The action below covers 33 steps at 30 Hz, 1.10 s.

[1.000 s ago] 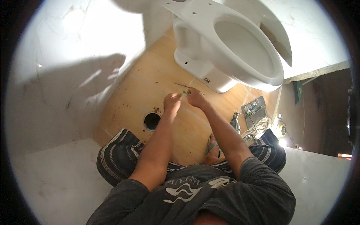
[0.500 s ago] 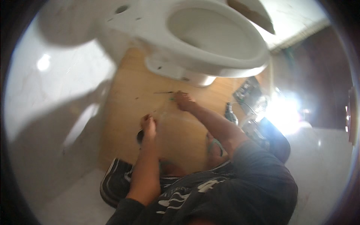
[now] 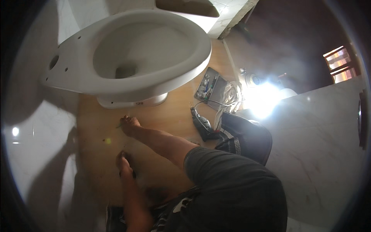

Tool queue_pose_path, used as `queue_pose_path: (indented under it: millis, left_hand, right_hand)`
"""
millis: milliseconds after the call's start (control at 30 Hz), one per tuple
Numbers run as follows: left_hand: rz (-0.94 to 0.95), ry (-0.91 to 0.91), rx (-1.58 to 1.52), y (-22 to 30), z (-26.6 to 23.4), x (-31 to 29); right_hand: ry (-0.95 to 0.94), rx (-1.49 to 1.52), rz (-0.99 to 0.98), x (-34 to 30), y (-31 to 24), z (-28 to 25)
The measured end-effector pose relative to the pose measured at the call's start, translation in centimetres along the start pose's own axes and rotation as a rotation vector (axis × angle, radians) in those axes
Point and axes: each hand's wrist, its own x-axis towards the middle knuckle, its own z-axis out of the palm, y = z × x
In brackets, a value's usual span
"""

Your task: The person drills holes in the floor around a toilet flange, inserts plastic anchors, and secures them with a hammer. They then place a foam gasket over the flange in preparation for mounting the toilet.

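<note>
My right hand (image 3: 130, 126) is closed just above the wood-toned floor (image 3: 170, 127), in front of the foot of a white toilet bowl (image 3: 154, 89). A small, thin green item (image 3: 119, 125) shows at its fingertips; its kind is not clear. Nearer to me, my left hand (image 3: 123, 162) has its fingers curled together low over the floor. Whatever those fingers may hold is hidden. A dark round thing (image 3: 133, 174) shows partly beside the left wrist.
Right of my arm lies a dark power drill (image 3: 203, 124) with a cord. Behind it is an open grey case (image 3: 210, 86) of small tools and bits, next to a crumpled clear plastic bag (image 3: 232, 92). A bright lamp (image 3: 264, 98) glares at the right. Marble-look walls (image 3: 309, 154) close in the sides.
My view has swung right, so the toilet and both hands sit farther left in it. The thin dark rod earlier seen at my right hand no longer shows. Both hands stay low and closed.
</note>
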Motion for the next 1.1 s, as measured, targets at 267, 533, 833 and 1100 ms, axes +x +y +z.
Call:
queue_pose_path:
  millis: [267,533,833,1100]
  left_hand:
    - [0.113,-0.01,0.008,-1.2,-0.5,1.6]
    - [0.16,0.049,0.128,-1.3,3.0,1.0]
    - [0.175,-0.02,0.19,0.7,6.3,-1.0]
    - [0.335,-0.025,0.604,2.0,4.9,-4.5]
  right_hand:
    - [0.012,-0.026,-0.118,0.3,0.7,0.7]
    - [-0.732,-0.119,-0.438,-9.4,14.3,1.2]
    - [-0.432,-0.482,-0.454,-18.1,40.6,-19.4]
    - [0.609,0.941,0.933,-12.7,52.7,-12.7]
